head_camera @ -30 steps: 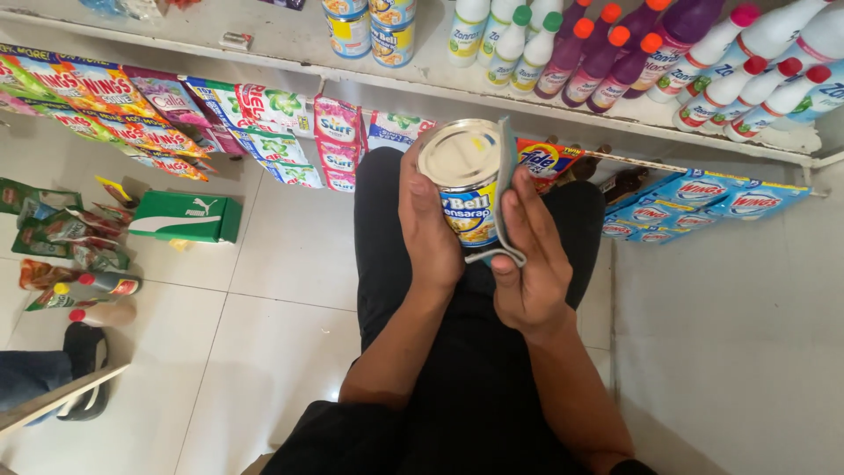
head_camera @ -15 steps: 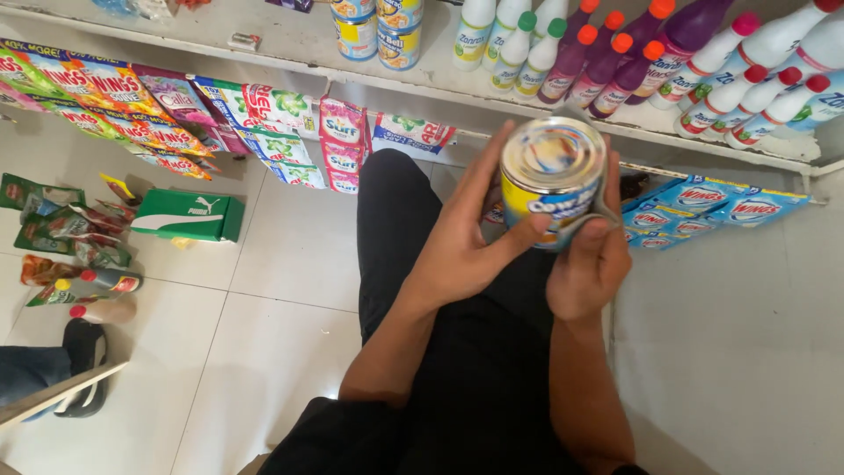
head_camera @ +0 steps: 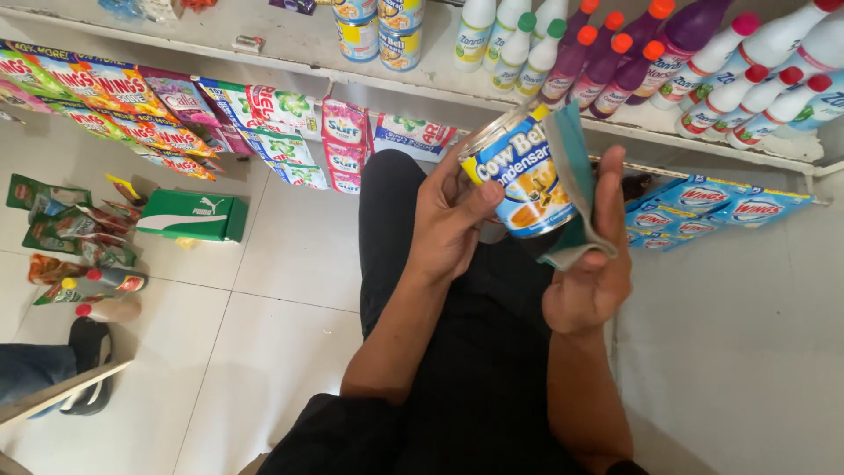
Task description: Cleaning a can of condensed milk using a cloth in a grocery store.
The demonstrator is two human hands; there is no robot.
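Tin gleams on the rim of the can [head_camera: 517,171], which now lies tilted with its blue and yellow label facing the camera, where half a second ago it stood more upright with its top showing. The left hand [head_camera: 448,220] has turned it, and its grip is closed on the can, thumb across the label and fingers behind. The right hand [head_camera: 591,264] has shifted from beneath the can to its side; its grip pinches a teal cloth [head_camera: 571,189] that drapes against the can's far flank, so the wiping seems to have moved from the top to the wall. The can sits between the two grips, touching both, raised in front of the shelf [head_camera: 290,44]. Beyond the grips stand more cans [head_camera: 380,31] and a row of bottles [head_camera: 615,62]; below the left grip hang sachet strips [head_camera: 343,141], and a green box [head_camera: 189,215] lies on the floor.
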